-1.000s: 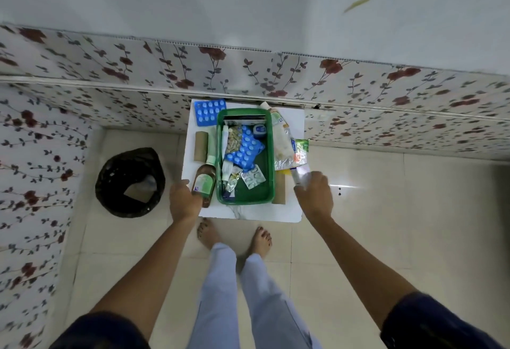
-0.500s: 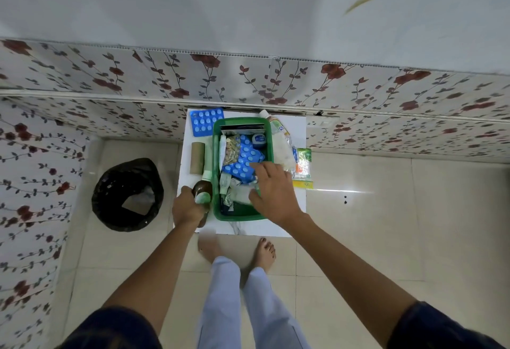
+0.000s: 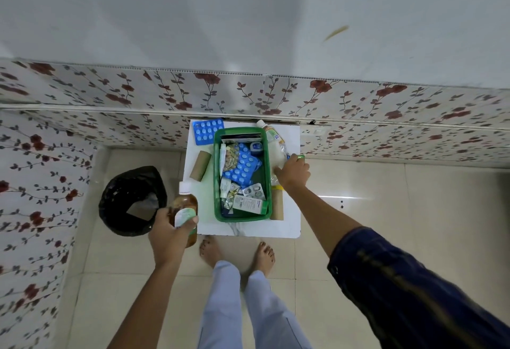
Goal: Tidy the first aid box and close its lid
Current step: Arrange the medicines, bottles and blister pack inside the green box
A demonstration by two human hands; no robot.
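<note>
While the green first aid box (image 3: 242, 214) sits open on the small white table (image 3: 289, 219), cluttered, the left hand (image 3: 168, 234) clamps a brown bottle (image 3: 184, 210); the right hand (image 3: 293, 173) closes on a clear bottle (image 3: 276, 144) right of it. No lid shows; tidying seems barely begun.

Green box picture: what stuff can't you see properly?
Head view:
- The left hand covers the brown bottle label.
- The right hand hides what it reaches for beside the green box; its grip is unclear.
- Packet writing is too small.
- No lid in view.
</note>
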